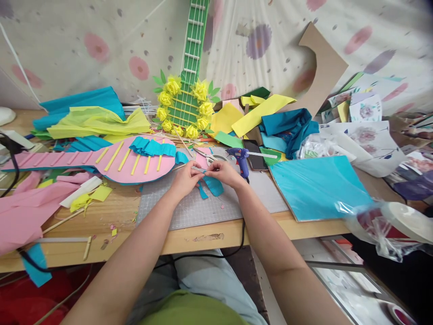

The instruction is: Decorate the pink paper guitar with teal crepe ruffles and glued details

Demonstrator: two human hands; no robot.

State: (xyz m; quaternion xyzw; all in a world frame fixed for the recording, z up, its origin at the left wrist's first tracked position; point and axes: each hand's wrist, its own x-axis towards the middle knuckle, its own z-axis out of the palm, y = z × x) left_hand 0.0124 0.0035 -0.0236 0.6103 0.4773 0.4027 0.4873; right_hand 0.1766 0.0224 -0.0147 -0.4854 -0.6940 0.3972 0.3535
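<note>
Above the grey cutting mat (pixel 162 212), my left hand (pixel 186 179) and my right hand (pixel 223 173) meet with fingers pinched close together. Between their fingertips is a small piece of blue crepe paper (pixel 204 172), mostly covered by the fingers. Loose blue paper pieces (pixel 214 186) lie on the mat just below. Behind my hands rest scissors (pixel 216 158), partly hidden, and a blue glue gun (pixel 241 160) with a clear stick in it. To the left lies a pink guitar-shaped cutout (pixel 115 174) with yellow strips and a ruffled blue crepe band (pixel 152 147).
A green paper guitar (pixel 184 101) ringed with yellow flowers leans at the back. A phone (pixel 254 154) and a wrapped blue sheet pack (pixel 321 187) are on the right. Crepe paper piles line the back, and a black cord (pixel 242 234) hangs over the front edge.
</note>
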